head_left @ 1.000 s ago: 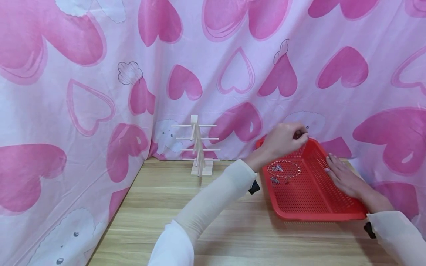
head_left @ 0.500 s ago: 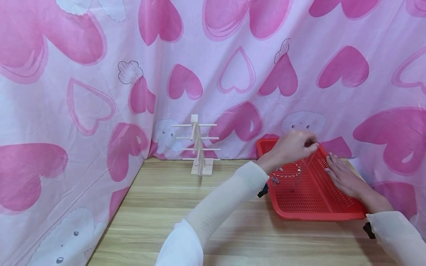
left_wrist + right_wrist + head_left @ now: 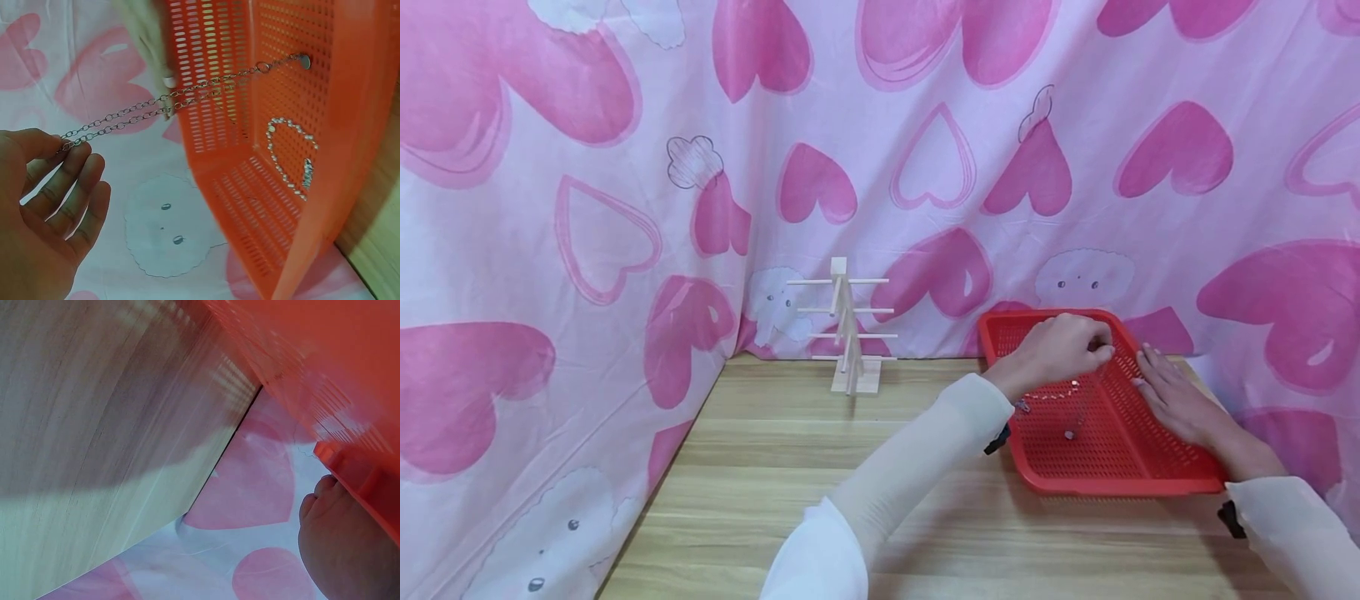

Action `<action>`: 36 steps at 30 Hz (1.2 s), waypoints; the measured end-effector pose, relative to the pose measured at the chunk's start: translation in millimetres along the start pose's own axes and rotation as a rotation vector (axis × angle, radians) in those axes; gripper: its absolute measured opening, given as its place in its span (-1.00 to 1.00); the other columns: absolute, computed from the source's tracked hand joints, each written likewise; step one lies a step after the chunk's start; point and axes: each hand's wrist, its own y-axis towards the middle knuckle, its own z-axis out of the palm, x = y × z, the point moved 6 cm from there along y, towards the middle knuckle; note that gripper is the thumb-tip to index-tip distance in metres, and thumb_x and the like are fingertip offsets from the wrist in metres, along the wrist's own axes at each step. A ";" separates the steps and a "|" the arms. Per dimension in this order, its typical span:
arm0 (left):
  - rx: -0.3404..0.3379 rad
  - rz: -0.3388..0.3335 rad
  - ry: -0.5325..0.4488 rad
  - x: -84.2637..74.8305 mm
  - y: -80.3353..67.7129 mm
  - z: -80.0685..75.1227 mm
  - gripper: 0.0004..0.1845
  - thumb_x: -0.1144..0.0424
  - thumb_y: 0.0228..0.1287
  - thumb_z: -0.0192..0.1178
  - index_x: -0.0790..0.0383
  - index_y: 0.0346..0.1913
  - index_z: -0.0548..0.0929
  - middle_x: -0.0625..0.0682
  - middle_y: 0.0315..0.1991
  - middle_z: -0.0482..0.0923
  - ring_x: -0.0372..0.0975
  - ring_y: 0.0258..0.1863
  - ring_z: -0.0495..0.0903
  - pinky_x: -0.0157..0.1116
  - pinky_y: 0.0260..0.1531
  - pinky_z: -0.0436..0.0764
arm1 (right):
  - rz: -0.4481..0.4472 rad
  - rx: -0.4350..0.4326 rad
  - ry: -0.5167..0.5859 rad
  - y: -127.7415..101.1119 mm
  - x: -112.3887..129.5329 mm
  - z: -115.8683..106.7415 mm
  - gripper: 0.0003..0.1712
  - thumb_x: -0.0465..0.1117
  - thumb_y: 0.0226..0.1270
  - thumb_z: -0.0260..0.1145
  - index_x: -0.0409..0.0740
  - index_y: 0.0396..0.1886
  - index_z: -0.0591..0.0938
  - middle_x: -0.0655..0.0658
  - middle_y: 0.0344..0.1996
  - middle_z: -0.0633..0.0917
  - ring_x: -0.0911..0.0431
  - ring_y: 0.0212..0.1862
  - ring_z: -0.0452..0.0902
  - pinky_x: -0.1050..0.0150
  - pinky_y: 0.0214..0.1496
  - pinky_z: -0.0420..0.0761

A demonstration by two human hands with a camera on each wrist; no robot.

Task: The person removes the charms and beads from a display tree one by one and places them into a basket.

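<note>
A red basket (image 3: 1150, 467) is steadied at its 3 o'clock rim by the right hand (image 3: 1172, 400), fingers laid flat and together. Over the basket, a thin chain (image 3: 1084, 402) is pinched between thumb and fingertips of the left hand (image 3: 1060, 350), its pendant hanging onto the mesh. A beaded bracelet (image 3: 289, 156) is left inside. At 10 o'clock, farther back, a wooden rack (image 3: 848, 333) is seen.

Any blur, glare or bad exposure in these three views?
Head view: sharp and evenly lit, soft shadows under the red basket; the thin chain hanging from the left hand is barely resolved. Left wrist view: chain crisp, a pale shape at the top edge smeared. Right wrist view: basket blurred, right hand soft, dark shadow on the wooden table.
</note>
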 end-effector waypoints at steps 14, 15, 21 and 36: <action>0.090 -0.029 -0.002 12.2 -2.5 20.6 -0.83 0.06 0.58 0.24 -0.16 0.07 0.77 -0.29 -0.26 0.66 -0.46 -0.34 0.57 -0.63 -0.30 0.55 | -0.030 -0.052 -0.009 -3.1 3.9 -1.9 -0.26 -0.12 0.80 -0.19 -0.59 0.64 -0.05 -0.62 0.64 -0.09 -0.27 0.75 -0.47 0.20 0.69 -0.68; 0.093 -0.027 -0.008 13.7 -3.1 22.1 -0.85 0.06 0.58 0.24 -0.16 0.04 0.77 -0.29 -0.28 0.66 -0.46 -0.35 0.57 -0.63 -0.31 0.55 | -0.032 -0.054 -0.011 -3.3 4.0 -1.8 -0.27 -0.12 0.80 -0.19 -0.59 0.64 -0.05 -0.62 0.64 -0.08 -0.26 0.75 -0.48 0.20 0.69 -0.68; 0.102 -0.046 -0.031 24.6 -6.0 30.9 -0.89 0.07 0.56 0.26 -0.17 -0.02 0.77 -0.30 -0.29 0.67 -0.45 -0.36 0.59 -0.63 -0.31 0.57 | -0.019 -0.044 -0.001 -4.6 3.5 -0.6 -0.26 -0.10 0.80 -0.18 -0.52 0.67 -0.08 -0.59 0.66 -0.11 -0.32 0.74 -0.44 0.26 0.66 -0.70; 0.148 -0.086 0.037 39.7 -12.6 57.1 -0.81 0.07 0.56 0.25 -0.12 -0.32 0.65 -0.20 -0.46 0.60 -0.42 -0.45 0.54 -0.55 -0.40 0.53 | -0.038 -0.070 -0.010 -4.0 4.7 -1.0 -0.27 -0.12 0.80 -0.17 -0.55 0.66 -0.05 -0.59 0.66 -0.08 -0.26 0.75 -0.47 0.37 0.64 -0.68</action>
